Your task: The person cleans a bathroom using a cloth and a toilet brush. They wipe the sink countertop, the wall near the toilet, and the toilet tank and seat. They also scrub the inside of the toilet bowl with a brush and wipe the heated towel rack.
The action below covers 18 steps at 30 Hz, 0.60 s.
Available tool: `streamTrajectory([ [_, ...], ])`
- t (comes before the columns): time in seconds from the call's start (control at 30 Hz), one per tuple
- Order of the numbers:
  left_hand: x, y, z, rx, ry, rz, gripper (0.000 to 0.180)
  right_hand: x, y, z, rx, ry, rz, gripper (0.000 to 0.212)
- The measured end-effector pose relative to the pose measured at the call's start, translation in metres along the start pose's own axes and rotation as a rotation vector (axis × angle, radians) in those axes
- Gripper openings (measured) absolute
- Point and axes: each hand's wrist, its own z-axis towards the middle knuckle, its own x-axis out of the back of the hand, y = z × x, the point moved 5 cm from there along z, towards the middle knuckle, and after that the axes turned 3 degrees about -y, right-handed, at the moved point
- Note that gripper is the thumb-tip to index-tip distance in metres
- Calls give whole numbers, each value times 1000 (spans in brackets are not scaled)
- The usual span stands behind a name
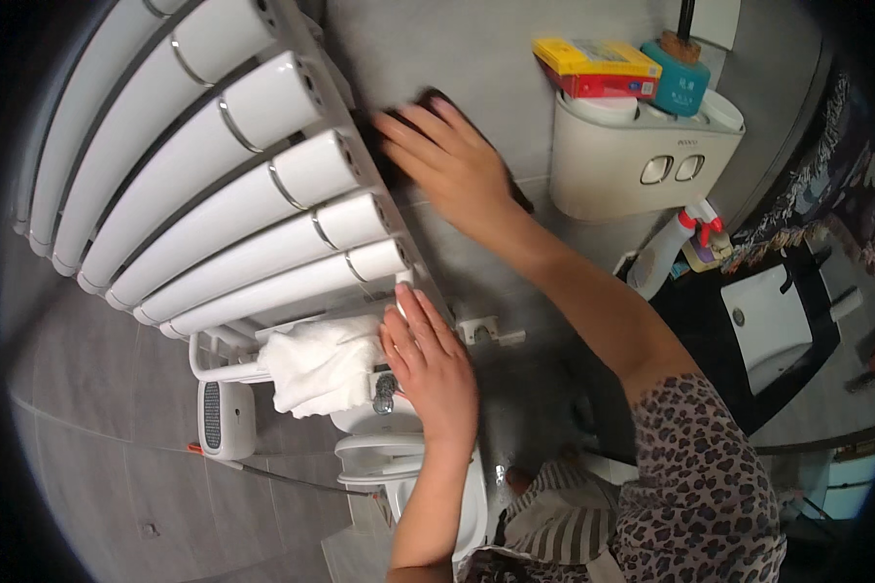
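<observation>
Right hand point(457, 173) over dark item point(391, 173), left hand point(432, 374) straight-fingered by glossy, silver-ringed white radiator point(316, 173), both grips unclear.

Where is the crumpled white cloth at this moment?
In the head view, left of centre, the crumpled white cloth rests on the white rail below the white tubular radiator, just left of the person's left hand.
</observation>
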Motion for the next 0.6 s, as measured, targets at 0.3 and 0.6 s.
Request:
streamTrajectory([
  [0.3, 0, 6, 5, -3, 7, -46, 70, -11, 22, -130, 6, -304, -72, 28],
  [0.6, -5, 2, -17, 2, 110, -453, 53, -6, 29, -81, -110, -67, -105, 20],
])
